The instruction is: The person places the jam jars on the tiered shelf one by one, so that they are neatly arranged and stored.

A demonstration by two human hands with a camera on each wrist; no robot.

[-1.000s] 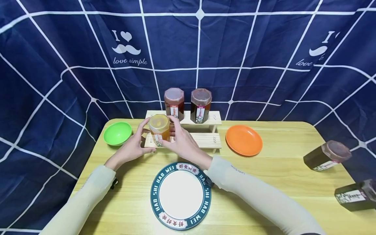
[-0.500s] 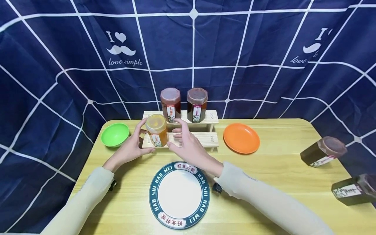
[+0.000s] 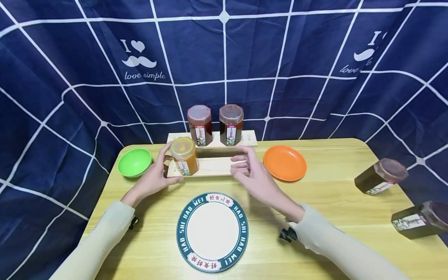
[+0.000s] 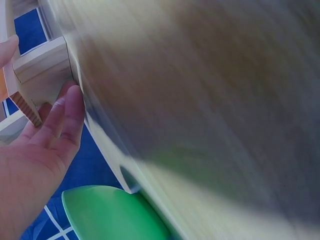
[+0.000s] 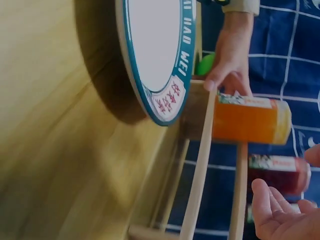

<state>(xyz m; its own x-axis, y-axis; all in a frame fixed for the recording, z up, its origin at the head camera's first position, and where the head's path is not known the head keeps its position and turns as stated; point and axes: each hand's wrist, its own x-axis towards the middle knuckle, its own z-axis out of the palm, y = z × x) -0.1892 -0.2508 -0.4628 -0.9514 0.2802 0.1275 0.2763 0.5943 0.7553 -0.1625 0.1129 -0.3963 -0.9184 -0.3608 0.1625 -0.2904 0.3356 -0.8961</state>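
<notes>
An amber jar stands upright at the left end of the lower step of a small wooden two-step rack. My left hand is spread around that end, beside the jar. In the left wrist view its fingers lie fairly straight against the rack's end, and the thumb is near the plank edge. My right hand, empty with fingers loosely bent, hovers at the right end of the lower step. Behind, a reddish jar and a dark jar stand on the upper step.
A green bowl sits left of the rack and an orange plate right of it. In front lies a white plate with a teal rim. Two dark jars, one behind the other, are at the table's right side.
My right hand has let go of the amber jar and moved right along the lower step. The left hand stays beside the jar, and the head view has shifted slightly.
</notes>
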